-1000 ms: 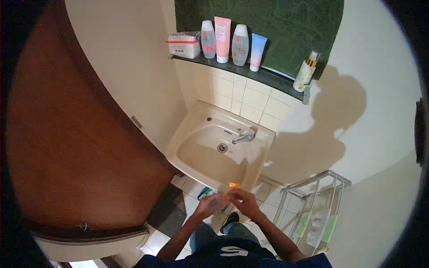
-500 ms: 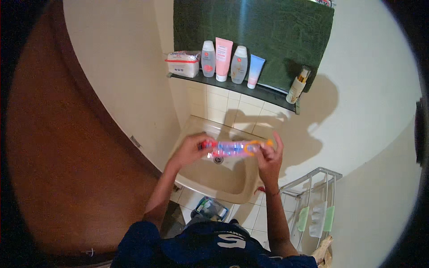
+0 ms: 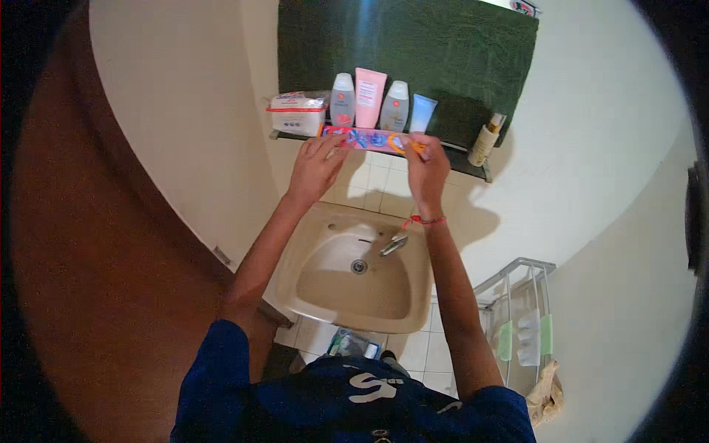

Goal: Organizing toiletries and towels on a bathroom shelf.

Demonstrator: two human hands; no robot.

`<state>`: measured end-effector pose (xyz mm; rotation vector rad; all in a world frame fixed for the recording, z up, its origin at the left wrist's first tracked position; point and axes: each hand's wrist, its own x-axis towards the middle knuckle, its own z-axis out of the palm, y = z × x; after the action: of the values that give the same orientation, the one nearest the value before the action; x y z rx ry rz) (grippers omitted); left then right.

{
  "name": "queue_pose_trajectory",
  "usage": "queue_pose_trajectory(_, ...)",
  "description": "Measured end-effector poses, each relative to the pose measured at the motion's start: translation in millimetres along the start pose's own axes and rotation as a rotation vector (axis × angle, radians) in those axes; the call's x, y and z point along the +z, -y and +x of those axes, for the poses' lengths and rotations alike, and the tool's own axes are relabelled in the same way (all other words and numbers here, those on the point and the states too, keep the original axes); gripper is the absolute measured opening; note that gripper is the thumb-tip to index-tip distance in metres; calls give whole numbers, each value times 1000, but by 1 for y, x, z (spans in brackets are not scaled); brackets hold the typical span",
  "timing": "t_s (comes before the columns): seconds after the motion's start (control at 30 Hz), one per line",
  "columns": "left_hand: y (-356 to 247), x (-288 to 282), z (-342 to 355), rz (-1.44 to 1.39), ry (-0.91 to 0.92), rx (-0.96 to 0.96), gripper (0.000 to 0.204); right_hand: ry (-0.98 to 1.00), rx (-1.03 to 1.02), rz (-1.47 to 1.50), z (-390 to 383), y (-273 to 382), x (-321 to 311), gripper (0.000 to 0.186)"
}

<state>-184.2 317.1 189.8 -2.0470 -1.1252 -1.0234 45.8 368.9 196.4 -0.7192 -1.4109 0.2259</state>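
Observation:
A long, narrow, shiny pink-and-blue package [image 3: 375, 139] with an orange part near its right end is held level at the front edge of the dark shelf [image 3: 461, 165]. My left hand [image 3: 317, 168] grips its left end with the fingertips. At the orange end, my right hand [image 3: 429, 168] pinches it. Just behind the package stand a grey bottle [image 3: 343, 103], a pink tube [image 3: 368, 100], another grey bottle [image 3: 395, 107] and a blue tube [image 3: 422, 113]. Their lower parts are partly hidden by the package and my right hand.
A white wipes pack [image 3: 298, 118] sits at the shelf's left end, a gold-capped bottle [image 3: 484, 144] at its right. Below is a beige sink [image 3: 314, 310] with a metal faucet [image 3: 394, 246]. A wall rack [image 3: 521, 263] hangs at right; a bin [image 3: 354, 345] stands on the floor.
Both hands have lifted the package up and away from me, from over the sink to the shelf edge. The sink and faucet now show more fully.

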Motion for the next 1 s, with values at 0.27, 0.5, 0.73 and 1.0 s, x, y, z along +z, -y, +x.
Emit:
queue_pose_trajectory(0.27, 5, 13, -6, 16, 9, -22, 40, 223, -42, -349, -1, 10, -14, 23)
queue_pose_trajectory(0.5, -1, 9, 0, 83, 52, -27, 40, 239, -458, -505, -5, 24, -19, 28)
queue_pose_trajectory(0.73, -3, 8, 3, 69, 81, -13, 40, 395, -547, -626, -7, 10, -16, 31)
queue_pose_trajectory(1.0, -4, 7, 5, 91, 120, -16, 44, 389, -567, -651, -8, 9, -18, 36)
